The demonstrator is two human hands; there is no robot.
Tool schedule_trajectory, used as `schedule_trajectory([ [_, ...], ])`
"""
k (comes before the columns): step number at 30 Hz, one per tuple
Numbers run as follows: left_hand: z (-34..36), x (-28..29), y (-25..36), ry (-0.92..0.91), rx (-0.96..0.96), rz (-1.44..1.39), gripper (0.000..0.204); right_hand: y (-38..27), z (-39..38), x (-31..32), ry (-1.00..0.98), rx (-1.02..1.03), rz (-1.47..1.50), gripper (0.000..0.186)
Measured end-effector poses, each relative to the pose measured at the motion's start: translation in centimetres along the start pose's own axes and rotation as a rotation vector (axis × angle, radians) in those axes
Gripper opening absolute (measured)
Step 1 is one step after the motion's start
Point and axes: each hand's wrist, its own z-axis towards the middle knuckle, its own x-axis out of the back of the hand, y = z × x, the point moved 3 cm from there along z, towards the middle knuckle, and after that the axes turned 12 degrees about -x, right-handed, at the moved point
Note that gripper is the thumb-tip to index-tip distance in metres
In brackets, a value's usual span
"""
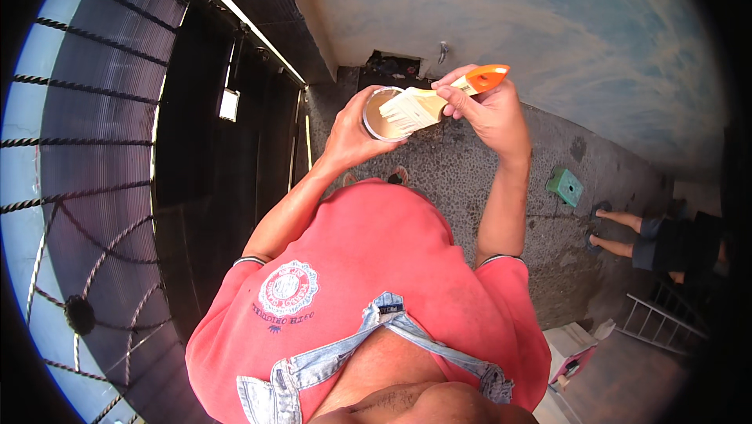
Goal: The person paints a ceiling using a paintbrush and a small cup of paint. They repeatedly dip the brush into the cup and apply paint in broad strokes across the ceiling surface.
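My left hand [350, 133] is wrapped round a round paint container [376, 102] with a pale rim and beige-looking contents. In my right hand [495, 116] is a paintbrush [487, 77] with an orange-tipped handle, pinched between thumb and fingers near its ferrule. The brush's wide cream bristles [407, 113] lie over the container's mouth and point down to the left. Whether their tips touch the contents I cannot tell. Both hands are held out in front of my chest.
A blue-and-cream wall [501, 9] with a small tap [443, 51] rises ahead. Left is a dark door [204, 150] beside twisted metal bars [94, 142]. On the speckled floor [446, 189] stands a green stool [565, 187]. Another person [666, 240] and a metal ladder [662, 322] are at right.
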Motion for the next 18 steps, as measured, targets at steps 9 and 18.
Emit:
schedule_trajectory([
  [9, -0.7, 0.3, 0.6, -0.005, 0.003, 0.026, 0.092, -0.2, 1.5, -4.1, -0.078, -0.006, -0.332, 0.025],
  [18, -1.1, 0.7, 0.7, -0.006, 0.016, 0.028, 0.091, 0.0, 1.9, -5.3, -0.108, -0.028, -0.396, 0.028],
])
